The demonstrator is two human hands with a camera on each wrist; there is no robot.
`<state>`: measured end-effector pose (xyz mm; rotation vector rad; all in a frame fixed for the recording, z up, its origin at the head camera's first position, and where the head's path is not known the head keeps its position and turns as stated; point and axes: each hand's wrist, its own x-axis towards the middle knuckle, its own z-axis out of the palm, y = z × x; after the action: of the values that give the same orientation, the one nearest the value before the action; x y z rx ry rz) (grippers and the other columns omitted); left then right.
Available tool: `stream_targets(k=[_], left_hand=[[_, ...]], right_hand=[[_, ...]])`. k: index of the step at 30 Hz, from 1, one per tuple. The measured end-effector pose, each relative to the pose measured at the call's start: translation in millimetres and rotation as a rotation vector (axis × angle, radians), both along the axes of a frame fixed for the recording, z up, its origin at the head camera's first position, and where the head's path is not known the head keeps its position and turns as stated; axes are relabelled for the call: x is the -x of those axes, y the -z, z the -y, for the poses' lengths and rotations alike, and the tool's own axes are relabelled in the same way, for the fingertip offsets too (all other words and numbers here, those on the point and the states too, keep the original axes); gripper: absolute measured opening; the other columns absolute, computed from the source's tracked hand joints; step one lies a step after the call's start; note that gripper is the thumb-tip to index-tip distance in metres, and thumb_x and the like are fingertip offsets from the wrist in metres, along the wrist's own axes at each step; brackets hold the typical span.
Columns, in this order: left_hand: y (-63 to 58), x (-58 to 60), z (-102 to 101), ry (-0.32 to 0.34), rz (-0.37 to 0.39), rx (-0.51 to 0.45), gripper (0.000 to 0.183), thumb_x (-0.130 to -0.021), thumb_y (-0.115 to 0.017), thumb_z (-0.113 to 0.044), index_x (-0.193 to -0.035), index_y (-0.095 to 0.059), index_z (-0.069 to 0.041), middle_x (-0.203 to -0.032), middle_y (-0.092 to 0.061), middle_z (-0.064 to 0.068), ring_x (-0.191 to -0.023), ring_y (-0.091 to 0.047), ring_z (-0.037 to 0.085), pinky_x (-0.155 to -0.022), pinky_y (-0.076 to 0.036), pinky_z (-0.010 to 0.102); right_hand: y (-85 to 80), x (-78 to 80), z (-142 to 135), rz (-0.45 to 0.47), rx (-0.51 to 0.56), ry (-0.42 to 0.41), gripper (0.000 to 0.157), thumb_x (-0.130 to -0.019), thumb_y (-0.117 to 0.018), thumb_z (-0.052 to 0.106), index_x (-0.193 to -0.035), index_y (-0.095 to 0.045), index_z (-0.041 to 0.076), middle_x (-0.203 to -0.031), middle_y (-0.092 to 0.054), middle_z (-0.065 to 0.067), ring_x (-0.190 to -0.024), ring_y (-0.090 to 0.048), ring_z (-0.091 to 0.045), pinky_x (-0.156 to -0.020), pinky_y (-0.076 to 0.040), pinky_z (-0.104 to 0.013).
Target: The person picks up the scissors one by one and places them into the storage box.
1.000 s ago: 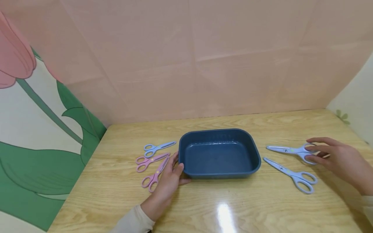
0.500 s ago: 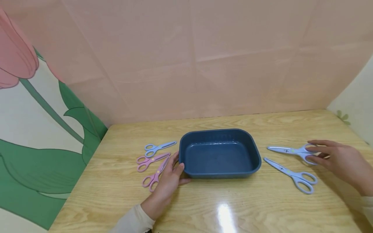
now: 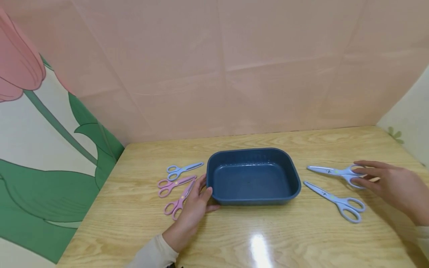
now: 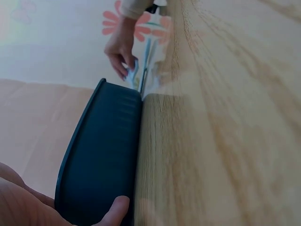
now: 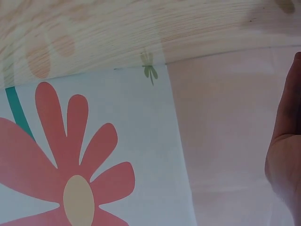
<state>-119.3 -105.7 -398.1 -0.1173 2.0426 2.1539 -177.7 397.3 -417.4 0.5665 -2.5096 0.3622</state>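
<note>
Everything here I place by the dark blue tray (image 3: 251,202). On its near left corner, I have the left hand (image 3: 194,206) holding the tray, thumb at the rim; the hand covers that corner and the wrist crosses in front of a handle loop of the lower pink scissors (image 3: 182,196). To the tray's right, the right hand (image 3: 393,186) pinches the handle loops of the far blue scissors (image 3: 336,172), its fingers hiding part of both loops. I cannot tell whether that pair touches the table (image 3: 288,238); in the left-wrist view it is small and blurred, partly behind the tray's far end. My right-wrist view shows only a slice of hand, cut by the frame edge. The far blue scissors lie right of the tray, tip pointing at it, long axis nearly side to side, like the tray's own. The near blue scissors (image 3: 340,201) lie just below them, tip toward the tray's right end, axis slanting so the handles sit nearer me. Left of the tray, the small blue scissors (image 3: 180,171) and upper pink scissors (image 3: 175,183) also point toward it; the lower pink pair slants more steeply.
</note>
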Motion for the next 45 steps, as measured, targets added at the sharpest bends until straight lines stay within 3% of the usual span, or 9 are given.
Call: stream_targets(k=[11, 18, 25, 31, 34, 35, 37, 41, 45], left_hand=[[-1.0, 0.5, -0.7, -0.013, 0.014, -0.030, 0.051, -0.106, -0.040, -0.008, -0.155, -0.028, -0.010, -0.159, -0.029, 0.021, -0.142, -0.038, 0.041, -0.078, -0.061, 0.051], [-0.8, 0.6, -0.5, -0.005, 0.018, -0.039, 0.051, -0.106, -0.041, -0.007, -0.155, -0.027, -0.009, -0.159, -0.028, 0.022, -0.143, -0.036, 0.041, -0.077, -0.061, 0.052], [-0.7, 0.2, -0.1, -0.011, 0.012, -0.038, 0.051, -0.106, -0.040, -0.007, -0.155, -0.026, -0.008, -0.157, -0.028, 0.023, -0.142, -0.036, 0.042, -0.077, -0.062, 0.051], [-1.6, -1.2, -0.4, -0.012, 0.004, -0.037, 0.050, -0.106, -0.039, -0.006, -0.154, -0.027, -0.008, -0.156, -0.031, 0.024, -0.140, -0.039, 0.041, -0.076, -0.062, 0.051], [-1.1, -0.9, -0.3, -0.011, 0.004, -0.039, 0.050, -0.106, -0.039, -0.006, -0.154, -0.027, -0.008, -0.157, -0.031, 0.024, -0.140, -0.040, 0.041, -0.076, -0.062, 0.051], [-0.9, -0.8, -0.3, -0.010, 0.004, -0.038, 0.050, -0.106, -0.039, -0.006, -0.154, -0.027, -0.008, -0.157, -0.031, 0.024, -0.140, -0.040, 0.041, -0.076, -0.062, 0.051], [-0.7, -0.6, -0.4, -0.010, 0.004, -0.038, 0.050, -0.106, -0.039, -0.006, -0.154, -0.027, -0.008, -0.157, -0.031, 0.024, -0.140, -0.040, 0.042, -0.076, -0.062, 0.051], [-0.7, -0.4, -0.7, -0.010, 0.002, -0.033, 0.050, -0.106, -0.039, -0.006, -0.154, -0.027, -0.008, -0.156, -0.031, 0.024, -0.140, -0.039, 0.042, -0.076, -0.062, 0.051], [-0.5, -0.1, -0.8, -0.009, 0.003, -0.031, 0.050, -0.106, -0.039, -0.006, -0.154, -0.027, -0.008, -0.156, -0.031, 0.024, -0.140, -0.040, 0.041, -0.076, -0.062, 0.051]], right_hand=[[-5.7, -3.5, 1.8, 0.073, 0.011, 0.094, 0.043, -0.070, -0.087, 0.035, -0.104, -0.076, 0.011, -0.070, -0.074, 0.004, -0.060, -0.047, 0.023, -0.047, -0.032, -0.013], [-4.9, -4.0, 1.0, 0.065, 0.046, 0.097, 0.044, -0.067, -0.088, 0.035, -0.103, -0.076, 0.011, -0.068, -0.072, 0.012, -0.063, -0.040, 0.033, -0.047, -0.031, -0.013], [-8.4, -4.9, 7.6, 0.035, 0.034, 0.096, 0.041, -0.067, -0.088, 0.034, -0.101, -0.078, 0.014, -0.073, -0.075, 0.000, -0.061, -0.038, 0.033, -0.044, -0.029, -0.013], [-11.3, -5.8, 9.8, 0.044, 0.036, 0.065, 0.037, -0.070, -0.087, 0.034, -0.098, -0.078, 0.012, -0.089, -0.063, 0.038, -0.065, -0.040, 0.034, -0.044, -0.032, -0.011], [-11.4, -6.0, 10.3, 0.025, 0.029, 0.059, 0.038, -0.069, -0.087, 0.035, -0.098, -0.078, 0.013, -0.088, -0.064, 0.038, -0.064, -0.041, 0.033, -0.043, -0.031, -0.011], [-11.4, -6.0, 10.7, 0.019, 0.027, 0.058, 0.039, -0.068, -0.087, 0.035, -0.098, -0.078, 0.012, -0.086, -0.068, 0.033, -0.063, -0.042, 0.032, -0.043, -0.031, -0.011], [-12.0, -6.4, 10.9, 0.018, 0.014, 0.073, 0.039, -0.068, -0.087, 0.036, -0.098, -0.078, 0.012, -0.076, -0.075, 0.010, -0.061, -0.041, 0.031, -0.042, -0.031, -0.011], [-12.0, -6.4, 10.6, 0.004, 0.007, 0.075, 0.041, -0.069, -0.087, 0.037, -0.099, -0.077, 0.011, -0.073, -0.075, -0.003, -0.059, -0.039, 0.031, -0.042, -0.031, -0.012], [-11.4, -6.2, 10.5, -0.015, 0.009, 0.072, 0.042, -0.068, -0.087, 0.037, -0.099, -0.077, 0.012, -0.072, -0.075, -0.002, -0.059, -0.039, 0.030, -0.043, -0.031, -0.013]])
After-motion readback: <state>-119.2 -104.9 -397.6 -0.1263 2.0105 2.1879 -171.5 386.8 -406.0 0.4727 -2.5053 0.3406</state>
